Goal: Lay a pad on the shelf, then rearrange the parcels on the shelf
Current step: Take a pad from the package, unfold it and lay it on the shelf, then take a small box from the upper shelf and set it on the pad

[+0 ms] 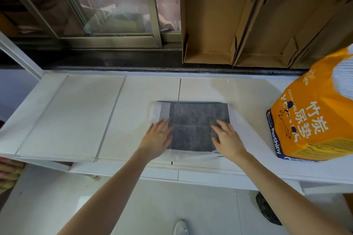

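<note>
Both bare arms reach forward; left hand (157, 136) and right hand (226, 139) press flat, fingers spread, gripping nothing, on a folded grey pad (193, 126) mid-shelf (145, 89). Unfolding seems unfinished (parcels untouched); an orange pad bag (313, 120) stands right.

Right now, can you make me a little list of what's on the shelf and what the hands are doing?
shelf: white shelf below a window
pad: folded grey pad with white edges, lying on the shelf, not yet spread out
left hand: left hand flat, fingers open, on the pad's left side
right hand: right hand flat, fingers open, on the pad's right side
bag: orange pet pad bag standing at the shelf's right end, top torn open
behind: cardboard boxes leaning behind the shelf
</note>
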`<act>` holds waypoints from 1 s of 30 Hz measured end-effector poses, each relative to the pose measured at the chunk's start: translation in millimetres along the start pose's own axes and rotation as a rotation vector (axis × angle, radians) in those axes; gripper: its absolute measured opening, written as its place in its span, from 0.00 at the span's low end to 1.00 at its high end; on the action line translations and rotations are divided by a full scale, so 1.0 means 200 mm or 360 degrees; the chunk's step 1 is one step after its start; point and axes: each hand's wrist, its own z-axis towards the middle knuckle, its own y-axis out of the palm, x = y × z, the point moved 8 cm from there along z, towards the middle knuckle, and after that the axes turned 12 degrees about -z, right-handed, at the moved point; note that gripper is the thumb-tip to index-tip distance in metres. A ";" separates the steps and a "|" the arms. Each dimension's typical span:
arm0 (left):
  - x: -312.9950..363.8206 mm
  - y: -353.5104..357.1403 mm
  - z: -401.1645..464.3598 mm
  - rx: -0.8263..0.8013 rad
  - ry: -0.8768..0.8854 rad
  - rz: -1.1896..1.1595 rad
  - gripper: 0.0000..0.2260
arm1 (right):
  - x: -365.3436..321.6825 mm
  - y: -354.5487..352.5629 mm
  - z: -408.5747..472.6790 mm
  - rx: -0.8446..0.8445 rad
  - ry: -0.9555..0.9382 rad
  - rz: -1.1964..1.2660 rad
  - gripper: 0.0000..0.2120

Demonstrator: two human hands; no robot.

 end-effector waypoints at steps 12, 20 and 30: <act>0.13 -0.01 -0.08 -0.0159 0.0017 0.0045 0.25 | -0.11 -0.09 -0.07 -0.0241 -0.0237 -0.0153 0.31; 0.43 -0.49 -0.33 0.0202 0.0083 0.0144 0.27 | -0.20 -0.68 -0.37 0.0094 -0.0327 -0.0247 0.35; 0.95 -1.01 -0.92 0.0506 0.0100 0.0200 0.28 | -0.30 -1.36 -0.98 0.0494 -0.0473 -0.0247 0.34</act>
